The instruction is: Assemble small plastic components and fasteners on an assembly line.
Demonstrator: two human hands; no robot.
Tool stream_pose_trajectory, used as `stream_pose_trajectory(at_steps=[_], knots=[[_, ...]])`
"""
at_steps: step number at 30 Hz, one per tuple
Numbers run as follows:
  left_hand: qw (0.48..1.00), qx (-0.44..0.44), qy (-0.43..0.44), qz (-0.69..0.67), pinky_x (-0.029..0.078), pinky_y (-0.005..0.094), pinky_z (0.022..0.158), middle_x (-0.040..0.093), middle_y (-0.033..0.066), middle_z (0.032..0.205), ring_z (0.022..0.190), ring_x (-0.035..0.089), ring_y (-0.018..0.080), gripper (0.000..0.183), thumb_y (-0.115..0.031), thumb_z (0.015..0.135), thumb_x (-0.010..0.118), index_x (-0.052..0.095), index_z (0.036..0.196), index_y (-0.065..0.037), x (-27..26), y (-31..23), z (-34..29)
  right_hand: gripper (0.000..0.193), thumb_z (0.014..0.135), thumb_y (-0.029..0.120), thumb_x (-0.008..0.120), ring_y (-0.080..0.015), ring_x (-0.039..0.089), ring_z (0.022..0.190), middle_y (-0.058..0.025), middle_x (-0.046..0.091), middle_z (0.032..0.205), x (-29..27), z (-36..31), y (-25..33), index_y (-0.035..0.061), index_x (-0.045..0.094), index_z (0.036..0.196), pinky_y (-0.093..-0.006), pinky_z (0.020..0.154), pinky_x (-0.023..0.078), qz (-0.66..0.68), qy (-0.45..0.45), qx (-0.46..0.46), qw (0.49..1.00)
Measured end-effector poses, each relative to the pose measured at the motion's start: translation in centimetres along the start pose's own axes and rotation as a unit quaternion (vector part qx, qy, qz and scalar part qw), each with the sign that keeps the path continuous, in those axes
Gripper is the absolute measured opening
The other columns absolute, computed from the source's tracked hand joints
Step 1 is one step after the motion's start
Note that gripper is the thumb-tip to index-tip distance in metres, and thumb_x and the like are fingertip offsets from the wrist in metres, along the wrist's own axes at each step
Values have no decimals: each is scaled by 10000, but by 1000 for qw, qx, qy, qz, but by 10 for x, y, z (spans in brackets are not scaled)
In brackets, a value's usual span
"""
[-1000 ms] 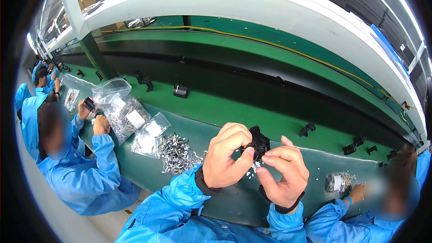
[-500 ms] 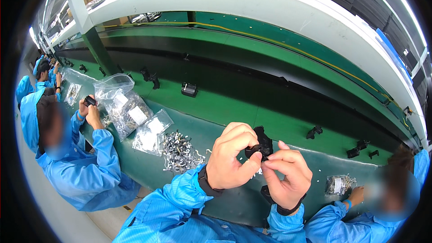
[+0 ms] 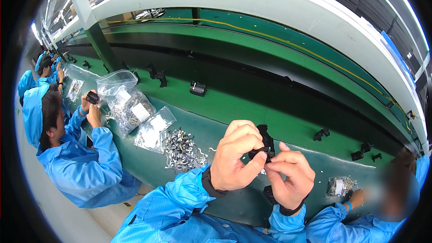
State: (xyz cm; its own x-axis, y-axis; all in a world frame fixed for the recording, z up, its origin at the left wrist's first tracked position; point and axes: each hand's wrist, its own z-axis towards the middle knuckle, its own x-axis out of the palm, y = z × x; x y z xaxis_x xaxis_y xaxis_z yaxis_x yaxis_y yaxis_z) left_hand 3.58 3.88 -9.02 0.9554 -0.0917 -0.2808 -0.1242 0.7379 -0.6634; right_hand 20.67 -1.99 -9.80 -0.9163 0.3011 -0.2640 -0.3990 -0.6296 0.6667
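Note:
Above the bench, my left hand is closed round a black moulded plastic part, whose upper end sticks up past the fingers. At the part's lower right edge, my right hand pinches with thumb and forefinger. Whatever lies between those fingertips is too small and covered to make out. Partly behind the right wrist sits another dark piece. To the left of my hands lies a heap of small black, white and tan flat cables, loose on the green bench mat.
Clear plastic bags of small parts lie left of the heap; a smaller bag is at right. Across the bench, a dark conveyor strip runs beside black parts such as a boxy unit. Co-workers in blue sit at left and right.
The whole view has shifted slightly, so the bench things appear a little farther right. My hands keep nearly the same grip on the black part. The left co-worker's held black piece has turned somewhat.

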Motion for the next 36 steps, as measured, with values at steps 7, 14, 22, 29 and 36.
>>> stream_pose_trajectory(at_steps=[7, 14, 22, 29, 36], knots=[[991, -16, 135, -15, 521, 387, 812, 686, 141, 991, 905, 646, 297, 287, -41, 815, 805, 666, 1059, 15, -11, -5, 12, 136, 851, -68, 778, -262, 720, 1001, -171, 735, 1020, -12, 2, -15, -44, 728, 975, -461, 1016, 564, 146, -83, 131, 977], [975, -98, 187, -71, 533, 292, 642, 690, 125, 951, 748, 654, 191, 300, -31, 830, 829, 682, 1081, 40, -10, -13, 9, 153, 864, -62, 766, -284, 724, 1019, -200, 740, 1062, -31, 3, -14, -47, 733, 1012, -415, 964, 570, 100, -18, 93, 990], [992, -19, 120, 26, 556, 340, 701, 715, 92, 943, 828, 682, 257, 229, -44, 810, 840, 735, 1010, -4, 7, 1, 6, 191, 843, -1, 777, -315, 684, 1105, -185, 729, 1159, -41, 11, -18, -26, 751, 1030, -428, 1004, 527, -55, -11, 69, 996], [986, -4, 136, 99, 572, 401, 826, 722, 84, 1074, 949, 679, 317, 399, -1, 805, 775, 705, 1194, -56, 33, 18, -11, 630, 789, 225, 882, -293, 684, 1035, -166, 700, 1224, -42, 15, -22, -20, 637, 1315, -352, 860, 544, -78, 93, 153, 981], [977, -19, 159, 141, 559, 409, 923, 659, 140, 1249, 1094, 638, 316, 478, -126, 858, 771, 639, 1303, -9, 51, 30, -27, 589, 812, 119, 855, -147, 684, 857, -134, 720, 1035, -41, 3, -74, -18, 622, 1335, -256, 618, 526, 54, 141, 284, 947]])
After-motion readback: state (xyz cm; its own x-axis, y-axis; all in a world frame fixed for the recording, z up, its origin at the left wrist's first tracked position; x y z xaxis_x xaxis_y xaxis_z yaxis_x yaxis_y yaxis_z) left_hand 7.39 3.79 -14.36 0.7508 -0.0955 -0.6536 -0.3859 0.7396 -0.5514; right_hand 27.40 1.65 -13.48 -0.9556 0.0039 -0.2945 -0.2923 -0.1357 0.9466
